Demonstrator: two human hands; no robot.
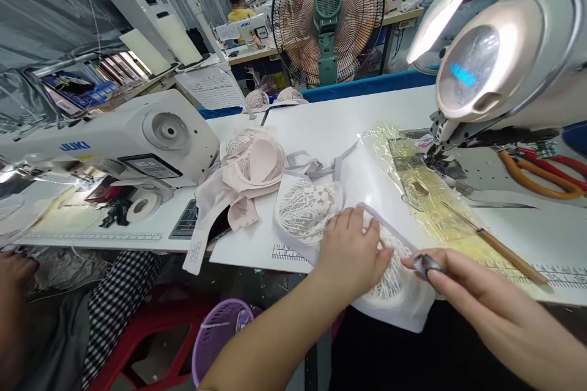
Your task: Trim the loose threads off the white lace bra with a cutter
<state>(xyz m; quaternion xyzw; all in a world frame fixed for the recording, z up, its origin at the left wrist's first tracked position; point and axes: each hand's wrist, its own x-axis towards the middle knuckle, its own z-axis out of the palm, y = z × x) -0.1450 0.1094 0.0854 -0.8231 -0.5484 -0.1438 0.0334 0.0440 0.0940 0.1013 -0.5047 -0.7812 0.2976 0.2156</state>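
A white lace bra point(309, 208) with grey edging lies at the table's front edge, one cup flat on the table and the other hanging partly over the edge. My left hand point(351, 250) grips it between the cups, fingers bent over the lace and thumb toward the right cup. At the bra's right side, my right hand point(463, 281) pinches a small shiny grey piece point(427, 264) between thumb and fingers; its exact kind is unclear. Grey straps point(321, 165) trail behind the bra. Left of it lies a heap of beige-pink bras point(252, 171).
A sewing machine point(495, 67) with its lamp lit stands right, over yellow plastic film point(426, 201). An awl point(504, 247) and orange-handled scissors point(536, 177) lie there. Another machine point(114, 140) stands left, near a co-worker's arm point(16, 293). Behind is a fan point(328, 18); below, a purple basket point(213, 336).
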